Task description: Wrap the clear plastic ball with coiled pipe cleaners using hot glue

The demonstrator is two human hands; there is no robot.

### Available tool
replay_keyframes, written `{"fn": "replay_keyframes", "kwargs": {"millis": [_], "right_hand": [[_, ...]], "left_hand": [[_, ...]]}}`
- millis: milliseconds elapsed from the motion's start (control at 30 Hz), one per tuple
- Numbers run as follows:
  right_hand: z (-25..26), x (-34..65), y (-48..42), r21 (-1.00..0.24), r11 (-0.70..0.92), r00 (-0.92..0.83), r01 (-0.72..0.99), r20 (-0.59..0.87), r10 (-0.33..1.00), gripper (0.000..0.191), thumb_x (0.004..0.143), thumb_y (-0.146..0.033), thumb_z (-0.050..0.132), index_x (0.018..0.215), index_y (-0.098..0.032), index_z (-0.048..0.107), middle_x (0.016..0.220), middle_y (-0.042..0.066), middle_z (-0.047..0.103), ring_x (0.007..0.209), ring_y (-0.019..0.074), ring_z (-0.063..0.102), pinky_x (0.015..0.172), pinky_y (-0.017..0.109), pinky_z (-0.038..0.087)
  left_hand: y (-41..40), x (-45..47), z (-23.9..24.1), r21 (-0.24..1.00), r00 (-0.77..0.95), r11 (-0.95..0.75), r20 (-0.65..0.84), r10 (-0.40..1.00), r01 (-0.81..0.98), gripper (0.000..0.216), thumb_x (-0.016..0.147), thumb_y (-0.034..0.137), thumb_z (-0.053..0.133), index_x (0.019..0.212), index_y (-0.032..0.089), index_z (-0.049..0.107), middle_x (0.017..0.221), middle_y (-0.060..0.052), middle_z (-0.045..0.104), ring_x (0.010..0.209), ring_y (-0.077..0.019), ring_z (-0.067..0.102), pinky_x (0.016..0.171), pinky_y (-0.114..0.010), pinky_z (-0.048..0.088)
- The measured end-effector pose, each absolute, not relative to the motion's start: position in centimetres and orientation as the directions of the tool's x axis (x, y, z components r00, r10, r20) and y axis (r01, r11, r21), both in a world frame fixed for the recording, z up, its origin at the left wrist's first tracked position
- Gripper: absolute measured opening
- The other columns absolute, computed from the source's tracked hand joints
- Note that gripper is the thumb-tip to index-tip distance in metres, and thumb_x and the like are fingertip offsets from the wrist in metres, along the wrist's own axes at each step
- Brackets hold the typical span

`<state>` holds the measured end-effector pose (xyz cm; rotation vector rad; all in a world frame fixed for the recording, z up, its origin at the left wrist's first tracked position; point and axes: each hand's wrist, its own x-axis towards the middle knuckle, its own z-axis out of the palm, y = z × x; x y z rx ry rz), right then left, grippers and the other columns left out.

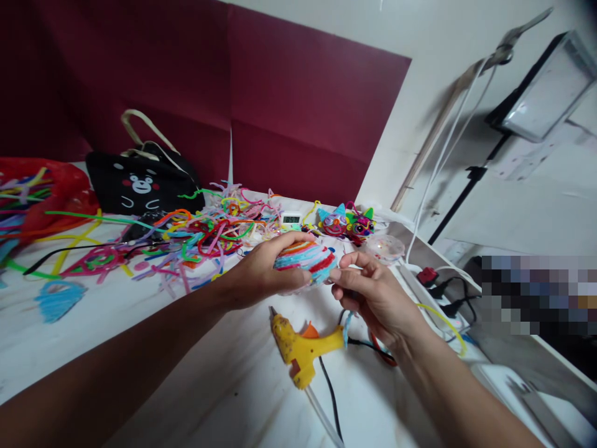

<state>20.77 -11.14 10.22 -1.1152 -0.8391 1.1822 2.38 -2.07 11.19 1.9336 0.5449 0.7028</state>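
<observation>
My left hand (268,267) is wrapped round a rounded piece covered in striped pipe cleaners (308,256), in orange, white, light blue and red. At the piece's right edge, my right hand (366,283) has thumb and fingertips pinched together. What sits between those fingertips is too small to make out. Below both hands a yellow hot glue gun (308,348) lies on the white table (209,373), its nozzle toward the upper left and a clear glue stick coming out of its back.
A tangled heap of colourful pipe cleaners (224,227) spreads behind my left arm. Beyond stand a black bag (144,180), a small digital clock (291,219) and two pipe-cleaner animal heads (333,223). At right are a clear dish (385,247), a power strip with plugs (438,289) and a lamp (545,87).
</observation>
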Motion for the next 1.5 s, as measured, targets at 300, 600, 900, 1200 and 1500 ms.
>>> {"fn": "replay_keyframes", "kwargs": {"millis": [300, 600, 900, 1200, 1500], "right_hand": [[9.9, 20.8, -11.0, -0.959, -0.001, 0.198, -0.282, -0.059, 0.978, 0.044, 0.051, -0.02, 0.09, 0.079, -0.019, 0.056, 0.061, -0.002, 0.068, 0.046, 0.0072, 0.055, 0.037, 0.013, 0.03], [9.6, 22.0, -10.3, -0.935, -0.039, 0.131, -0.352, -0.09, 0.987, 0.043, 0.055, -0.027, 0.091, 0.08, -0.018, 0.057, 0.063, 0.0, 0.069, 0.045, 0.0064, 0.055, 0.038, 0.012, 0.029], [9.5, 22.1, -10.1, -0.944, -0.048, 0.074, -0.326, -0.076, 0.994, 0.04, 0.058, -0.03, 0.091, 0.077, -0.018, 0.058, 0.057, -0.003, 0.066, 0.041, 0.0048, 0.05, 0.038, 0.013, 0.028], [9.7, 22.2, -10.2, -0.972, 0.042, 0.05, -0.23, 0.031, 0.998, 0.034, 0.066, -0.038, 0.085, 0.08, -0.017, 0.063, 0.061, -0.002, 0.065, 0.041, 0.0041, 0.044, 0.04, 0.017, 0.026], [9.9, 23.9, -9.7, -0.965, 0.21, 0.192, 0.155, 0.238, 0.952, 0.032, 0.072, -0.048, 0.072, 0.082, -0.019, 0.062, 0.063, -0.002, 0.063, 0.05, 0.0092, 0.044, 0.05, 0.023, 0.034]], "left_hand": [[-1.7, 2.7, 10.6, 0.915, 0.737, -0.399, 0.228, 0.636, 0.061, 0.054, 0.079, 0.039, 0.059, 0.129, 0.02, 0.053, 0.131, -0.007, 0.058, 0.119, -0.0304, 0.053, 0.09, -0.037, 0.046], [-1.7, 2.7, 10.7, 0.997, 0.815, -0.075, 0.05, 0.577, -0.007, 0.075, 0.063, 0.026, 0.071, 0.133, 0.021, 0.047, 0.128, -0.01, 0.059, 0.114, -0.0293, 0.057, 0.068, -0.028, 0.047], [-1.3, 2.9, 10.0, 0.999, 0.849, -0.008, -0.026, 0.529, 0.035, 0.075, 0.064, 0.028, 0.076, 0.132, 0.023, 0.044, 0.114, -0.008, 0.065, 0.102, -0.0251, 0.062, 0.073, -0.03, 0.048], [-2.0, 3.0, 9.8, 0.999, 0.783, -0.005, -0.023, 0.622, 0.033, 0.089, 0.055, 0.027, 0.075, 0.137, 0.02, 0.04, 0.117, -0.007, 0.064, 0.108, -0.0288, 0.06, 0.084, -0.035, 0.046], [-2.3, 1.0, 10.3, 0.992, 0.696, -0.092, 0.009, 0.718, 0.082, 0.091, 0.055, 0.029, 0.076, 0.138, 0.02, 0.04, 0.101, -0.004, 0.065, 0.106, -0.0267, 0.059, 0.078, -0.031, 0.048]]}}
